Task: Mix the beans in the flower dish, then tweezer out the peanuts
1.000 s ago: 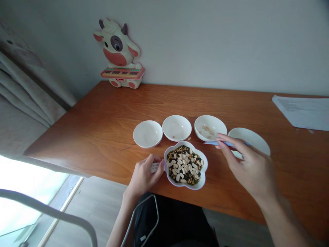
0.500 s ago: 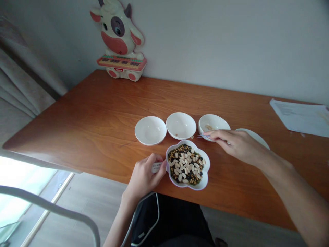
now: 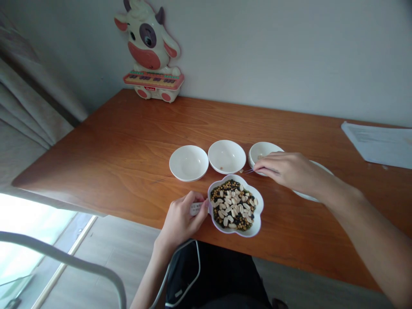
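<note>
My left hand [image 3: 183, 214] is closed on the short labelled handle of a white flower-shaped bowl [image 3: 256, 226]. Mixed dark and yellow grains or beans fill it, topped with pale peanuts [image 3: 234, 207]. My right hand [image 3: 285, 171] pinches thin metal tweezers [image 3: 249, 171]. Their tips are close to a small pale piece [image 3: 241, 171] on the table, probably a bit of peanut. Behind that hand stands a round white bowl [image 3: 257, 150] with a few pale pieces inside, partly covered by the fingers. Beside it, the middle white bowl [image 3: 227, 155] has a tiny brownish bit in it.
Another white bowl [image 3: 189, 163] is at the left of the row. A white plate [image 3: 304, 196] lies partly under my right forearm. At the back are a cow toy keyboard [image 3: 152, 79] and paper sheets [image 3: 380, 143]. The wooden table [image 3: 112, 171] has its front edge near my lap.
My right hand and the tweezers have shifted slightly left, from the right-hand bowl's rim toward the small piece on the table. My left hand and the flower-shaped bowl have stayed put.
</note>
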Tool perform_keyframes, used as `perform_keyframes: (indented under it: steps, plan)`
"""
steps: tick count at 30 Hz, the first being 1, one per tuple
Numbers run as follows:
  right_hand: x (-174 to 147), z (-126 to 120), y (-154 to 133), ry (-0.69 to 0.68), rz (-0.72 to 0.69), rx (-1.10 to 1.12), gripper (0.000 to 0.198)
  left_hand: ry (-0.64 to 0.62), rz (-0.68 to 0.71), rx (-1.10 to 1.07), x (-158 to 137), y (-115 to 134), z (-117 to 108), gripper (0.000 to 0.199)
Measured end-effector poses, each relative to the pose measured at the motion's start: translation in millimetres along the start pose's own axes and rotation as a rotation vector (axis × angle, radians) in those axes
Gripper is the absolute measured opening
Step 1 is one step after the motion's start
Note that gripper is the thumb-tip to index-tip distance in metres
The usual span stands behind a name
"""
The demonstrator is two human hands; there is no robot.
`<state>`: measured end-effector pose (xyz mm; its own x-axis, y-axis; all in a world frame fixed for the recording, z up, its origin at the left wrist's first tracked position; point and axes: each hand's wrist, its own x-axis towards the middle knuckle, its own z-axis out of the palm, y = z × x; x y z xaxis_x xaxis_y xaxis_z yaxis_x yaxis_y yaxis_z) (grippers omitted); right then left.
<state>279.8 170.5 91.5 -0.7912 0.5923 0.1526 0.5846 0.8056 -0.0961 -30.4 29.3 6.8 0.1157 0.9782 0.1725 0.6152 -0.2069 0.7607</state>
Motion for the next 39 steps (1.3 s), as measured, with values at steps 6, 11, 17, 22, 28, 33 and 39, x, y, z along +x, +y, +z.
perform_keyframes:
  steps: [6, 11, 17, 22, 28, 33, 39]
  plan:
    - [6.6, 1.1, 6.5, 0.013, -0.079, -0.001, 0.029, 0.006, 0.005, 0.004, -0.6, 0.2, 0.2, 0.018]
    - [12.2, 0.5, 12.4, -0.035, -0.122, 0.033, 0.028, 0.001, 0.008, 0.000, 0.1, -0.1, 0.9, 0.018]
    - [23.3, 0.6, 15.1, -0.051, -0.141, 0.040, 0.026, -0.003, 0.001, -0.008, -0.5, -1.0, 0.9, 0.018]
    - [21.2, -4.9, 12.0, -0.096, -0.101, 0.028, 0.026, -0.005, -0.006, -0.005, -0.5, 0.0, 0.2, 0.018]
    - [14.7, -6.9, 8.8, -0.146, -0.058, 0.063, 0.028, -0.010, -0.023, -0.020, 0.4, 1.7, 0.0, 0.021]
    - [17.6, -4.9, 10.1, -0.166, -0.022, 0.085, 0.026, -0.008, -0.027, -0.016, -0.8, 1.1, -0.4, 0.021]
    - [12.6, -6.0, 7.8, -0.138, -0.024, 0.089, 0.029, -0.003, -0.014, -0.005, -0.6, 0.3, 0.2, 0.019]
